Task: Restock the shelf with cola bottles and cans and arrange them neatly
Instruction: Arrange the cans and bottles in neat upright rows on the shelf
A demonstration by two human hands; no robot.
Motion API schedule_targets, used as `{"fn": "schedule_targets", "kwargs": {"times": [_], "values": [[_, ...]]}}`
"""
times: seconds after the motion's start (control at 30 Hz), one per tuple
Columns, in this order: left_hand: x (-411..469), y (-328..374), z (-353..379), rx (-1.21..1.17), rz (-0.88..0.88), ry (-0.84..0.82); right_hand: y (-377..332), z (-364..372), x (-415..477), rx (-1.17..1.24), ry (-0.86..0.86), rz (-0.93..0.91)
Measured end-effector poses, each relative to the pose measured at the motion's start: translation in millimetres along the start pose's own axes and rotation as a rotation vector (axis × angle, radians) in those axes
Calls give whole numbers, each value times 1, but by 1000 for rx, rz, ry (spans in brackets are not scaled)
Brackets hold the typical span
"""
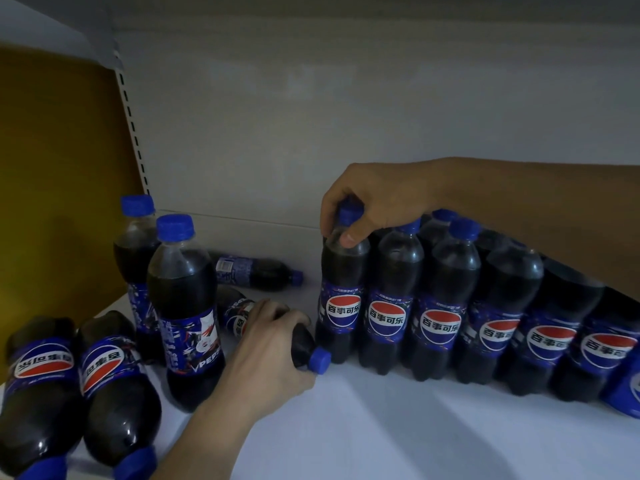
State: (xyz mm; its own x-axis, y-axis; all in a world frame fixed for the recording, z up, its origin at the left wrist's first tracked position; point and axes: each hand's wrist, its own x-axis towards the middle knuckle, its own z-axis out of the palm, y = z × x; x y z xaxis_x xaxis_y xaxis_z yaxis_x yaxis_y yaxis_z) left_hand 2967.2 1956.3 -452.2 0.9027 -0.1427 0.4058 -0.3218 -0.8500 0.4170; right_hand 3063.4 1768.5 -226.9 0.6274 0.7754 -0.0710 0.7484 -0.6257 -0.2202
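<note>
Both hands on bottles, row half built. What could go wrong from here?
1. The left hand grips a lying bottle whose cap sits close to the row's end bottle; swinging it upright could knock that one, though the right hand holds its neck.
2. Two front-left bottles lie with caps at the shelf edge; a nudge might roll them off.
3. The right forearm crosses low over the row's caps and could tip some.

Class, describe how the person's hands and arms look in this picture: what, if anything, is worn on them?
Both are bare. The left hand and left forearm show no glove, sleeve, watch or ring. The right hand and right forearm are likewise uncovered up to the frame edge, with no jewellery in sight. The right thumbnail is trimmed short.
</note>
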Motion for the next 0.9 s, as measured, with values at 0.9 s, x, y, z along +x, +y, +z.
{"fn": "schedule_targets", "kwargs": {"times": [0.9], "values": [[44,15,27,-533,-580,481,-41,1,92,-277,27,47]]}}
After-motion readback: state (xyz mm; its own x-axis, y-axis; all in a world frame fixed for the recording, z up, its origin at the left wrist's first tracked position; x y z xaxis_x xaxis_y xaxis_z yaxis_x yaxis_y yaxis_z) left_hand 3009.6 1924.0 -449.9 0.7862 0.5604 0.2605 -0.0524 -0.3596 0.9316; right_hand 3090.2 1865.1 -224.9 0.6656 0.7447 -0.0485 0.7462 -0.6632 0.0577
